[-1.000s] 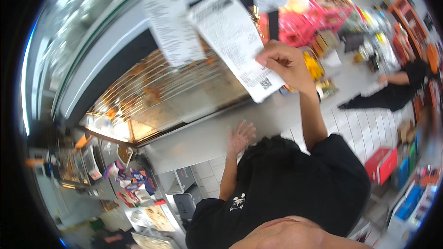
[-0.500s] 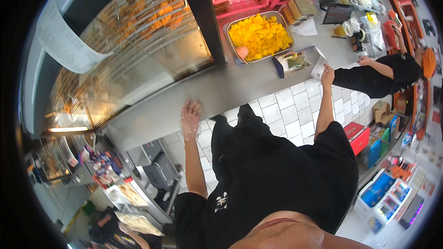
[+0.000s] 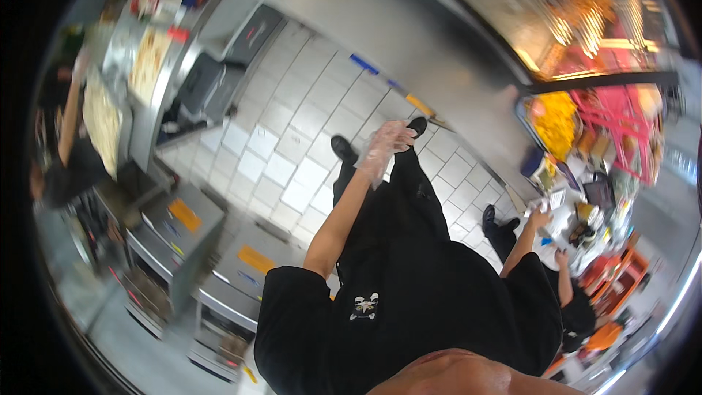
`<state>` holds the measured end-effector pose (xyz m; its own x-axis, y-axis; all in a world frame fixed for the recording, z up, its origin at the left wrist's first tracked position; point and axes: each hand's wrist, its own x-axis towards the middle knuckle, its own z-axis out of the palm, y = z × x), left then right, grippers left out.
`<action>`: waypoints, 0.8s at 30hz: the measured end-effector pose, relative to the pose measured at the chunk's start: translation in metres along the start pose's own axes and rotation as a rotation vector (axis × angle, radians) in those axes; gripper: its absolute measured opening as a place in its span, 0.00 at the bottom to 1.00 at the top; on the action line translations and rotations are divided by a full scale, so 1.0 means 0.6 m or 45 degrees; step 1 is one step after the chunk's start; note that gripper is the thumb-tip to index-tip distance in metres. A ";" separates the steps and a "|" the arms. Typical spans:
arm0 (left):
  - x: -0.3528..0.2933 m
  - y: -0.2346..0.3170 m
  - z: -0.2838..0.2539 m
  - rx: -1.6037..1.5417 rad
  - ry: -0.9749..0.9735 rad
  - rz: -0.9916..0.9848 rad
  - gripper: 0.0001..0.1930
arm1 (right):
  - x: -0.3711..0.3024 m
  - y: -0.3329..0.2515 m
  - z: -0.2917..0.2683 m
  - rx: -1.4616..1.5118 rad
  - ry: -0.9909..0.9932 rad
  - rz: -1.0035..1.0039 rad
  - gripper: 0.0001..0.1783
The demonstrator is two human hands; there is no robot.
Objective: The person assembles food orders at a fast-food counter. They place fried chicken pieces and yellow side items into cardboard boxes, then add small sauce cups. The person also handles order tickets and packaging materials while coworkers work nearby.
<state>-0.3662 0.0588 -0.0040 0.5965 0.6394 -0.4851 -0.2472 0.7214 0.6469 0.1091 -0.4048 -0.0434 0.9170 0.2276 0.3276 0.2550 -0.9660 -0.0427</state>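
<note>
My left hand [image 3: 386, 145] wears a thin transparent plastic glove. It hangs in front of me over the tiled floor, fingers loosely stretched, with nothing visible in it. Off to the right, by the counter's edge, my bare right hand [image 3: 540, 218] is closed on a white paper slip [image 3: 557, 199]; blur hides how the fingers meet it. Beyond that hand, a dark blue box [image 3: 540, 167] lies on the steel counter [image 3: 409, 36]. Yellow food [image 3: 556, 124] fills a metal tray farther along.
A heated display case [image 3: 578, 22] and pink racks [image 3: 621, 128] stand on the counter. One co-worker [image 3: 578, 314] is at the right. Another [image 3: 69, 153] is at the left, by a tray of pale flat food [image 3: 106, 121]. Steel appliances [image 3: 179, 223] stand at the lower left.
My view has swung left, so the counter and tray now sit farther right and the left-hand appliances show. My gloved left hand has moved off the counter's edge. The right still holds the paper.
</note>
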 end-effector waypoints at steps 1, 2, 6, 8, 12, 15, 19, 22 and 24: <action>-0.021 -0.021 -0.026 -0.015 0.076 -0.039 0.22 | -0.005 -0.001 -0.016 0.066 0.167 0.056 0.33; -0.033 -0.038 -0.061 -0.038 0.125 -0.050 0.21 | -0.023 -0.017 -0.034 0.061 0.236 0.111 0.31; -0.064 -0.131 -0.189 -0.122 0.513 -0.165 0.17 | -0.177 -0.134 -0.078 -0.263 -0.341 -0.072 0.20; -0.070 -0.179 -0.236 -0.075 0.754 -0.233 0.16 | -0.301 -0.215 -0.071 0.324 -0.785 -0.401 0.15; -0.086 -0.260 -0.310 -0.076 0.874 -0.265 0.16 | -0.454 -0.420 0.026 0.707 -1.447 -0.424 0.17; -0.070 -0.322 -0.339 -0.098 0.890 -0.292 0.18 | -0.478 -0.567 0.170 0.606 -1.772 -0.631 0.18; -0.048 -0.400 -0.348 -0.216 0.873 -0.334 0.18 | -0.475 -0.650 0.321 0.568 -2.125 -0.361 0.16; -0.040 -0.429 -0.358 -0.233 0.774 -0.452 0.17 | -0.488 -0.611 0.376 0.594 -2.062 -0.277 0.16; -0.033 -0.427 -0.369 -0.074 0.792 -0.549 0.16 | -0.500 -0.537 0.376 0.627 -2.049 -0.104 0.17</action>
<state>-0.4835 -0.0798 -0.2903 0.1132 0.3170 -0.9416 -0.1396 0.9434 0.3008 -0.1788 -0.1343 -0.3408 0.1777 0.4573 -0.8714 0.0941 -0.8893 -0.4475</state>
